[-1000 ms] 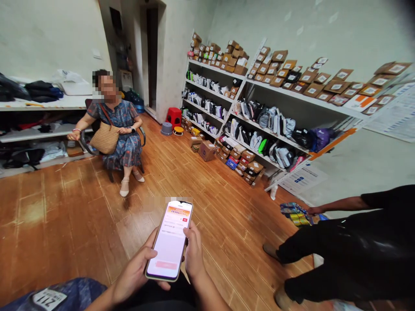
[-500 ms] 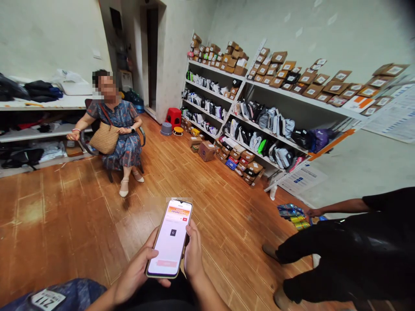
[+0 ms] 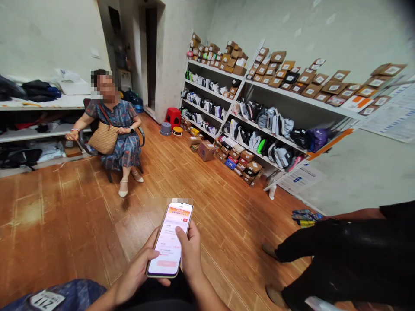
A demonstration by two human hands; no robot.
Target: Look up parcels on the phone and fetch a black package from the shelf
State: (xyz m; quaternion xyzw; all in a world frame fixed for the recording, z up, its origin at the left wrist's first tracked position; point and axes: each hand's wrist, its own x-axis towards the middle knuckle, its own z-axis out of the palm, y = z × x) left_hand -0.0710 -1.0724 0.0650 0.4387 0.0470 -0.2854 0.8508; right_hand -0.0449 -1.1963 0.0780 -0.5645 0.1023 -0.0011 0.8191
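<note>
Fingers (image 3: 193,231) curl round the phone (image 3: 169,246) (thumbs (image 3: 182,237) over it)

The phone (image 3: 170,248) is smooth and glossy in front. The floor (image 3: 81,224) looks like wood with a shiny finish, the cardboard boxes (image 3: 206,151) matt, the handbag (image 3: 103,139) rough woven straw, the red stool (image 3: 173,116) smooth plastic.
</note>
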